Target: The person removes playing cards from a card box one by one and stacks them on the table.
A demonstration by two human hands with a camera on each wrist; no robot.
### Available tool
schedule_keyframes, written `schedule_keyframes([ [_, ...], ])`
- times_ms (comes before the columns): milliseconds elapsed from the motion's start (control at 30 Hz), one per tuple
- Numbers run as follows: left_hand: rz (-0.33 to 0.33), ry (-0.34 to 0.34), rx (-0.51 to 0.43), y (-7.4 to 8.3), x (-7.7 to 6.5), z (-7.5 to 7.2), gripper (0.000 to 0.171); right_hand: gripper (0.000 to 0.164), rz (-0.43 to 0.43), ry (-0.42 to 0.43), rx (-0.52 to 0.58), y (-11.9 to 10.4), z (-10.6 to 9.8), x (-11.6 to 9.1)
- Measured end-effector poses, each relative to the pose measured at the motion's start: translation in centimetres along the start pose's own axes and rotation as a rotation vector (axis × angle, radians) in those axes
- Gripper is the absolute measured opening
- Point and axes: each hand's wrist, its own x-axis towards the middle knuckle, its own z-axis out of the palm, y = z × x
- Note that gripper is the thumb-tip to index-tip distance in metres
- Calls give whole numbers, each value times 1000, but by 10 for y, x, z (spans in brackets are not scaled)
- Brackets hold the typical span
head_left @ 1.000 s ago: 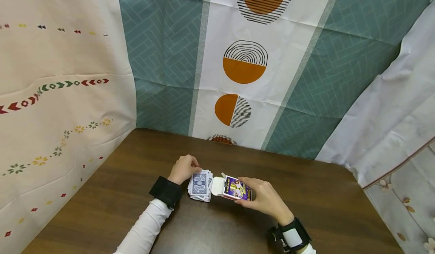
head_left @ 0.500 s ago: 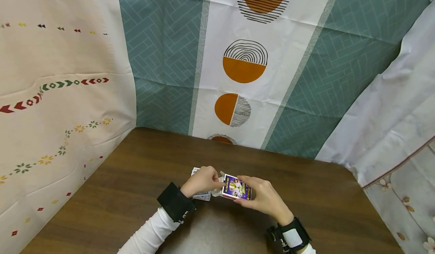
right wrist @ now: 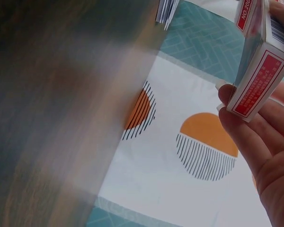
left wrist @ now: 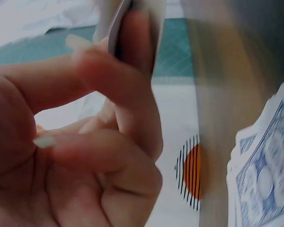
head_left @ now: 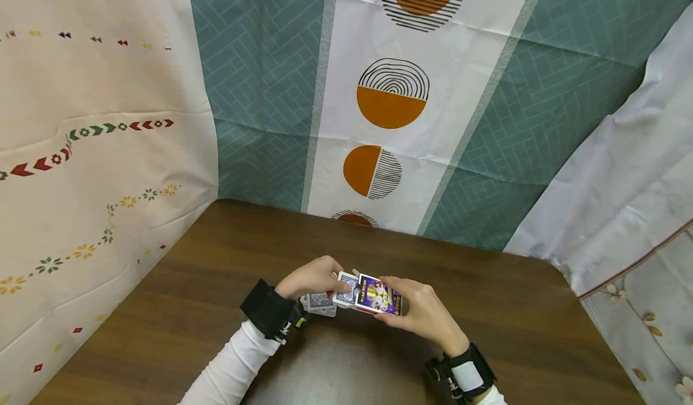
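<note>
My left hand (head_left: 313,277) pinches a blue-backed playing card (head_left: 346,299) between thumb and fingers. Part of that card lies inside the mouth of a small purple card box (head_left: 380,295). From the other end, my right hand (head_left: 425,315) grips the box by its edges. The right wrist view shows the box's red-and-white side (right wrist: 261,81), tilted above the table. Under my left hand a loose stack of blue-backed cards (head_left: 319,302) lies face down, partly hidden; its fanned edges (left wrist: 267,175) appear at the right of the left wrist view.
The brown wooden table (head_left: 346,363) spreads around both hands. Patterned cloth hangs behind it, with a teal and white curtain (head_left: 260,92) at the back, a cream cloth (head_left: 108,212) on the left and a white one (head_left: 606,182) on the right.
My left hand goes from the stack to the box's mouth, then draws back a little left with a card showing between hand and box. The right hand keeps the box nearly still.
</note>
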Motion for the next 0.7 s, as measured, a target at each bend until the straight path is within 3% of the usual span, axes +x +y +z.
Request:
schedule_keyframes([
  [200, 38, -68, -37, -7, -10, -31, 11, 64, 4, -1, -22, 3, 1, 0],
  [333, 52, -65, -34, -13, -19, -51, 15, 64, -2, 1, -33, 4, 2, -1],
  [533, 14, -17, -101, -21, -25, -67, 29, 64, 4, -8, -39, 5, 4, -1],
  [700, 32, 88, -107, -32, -22, -73, 23, 63, 13, -13, -41, 5, 4, 0],
])
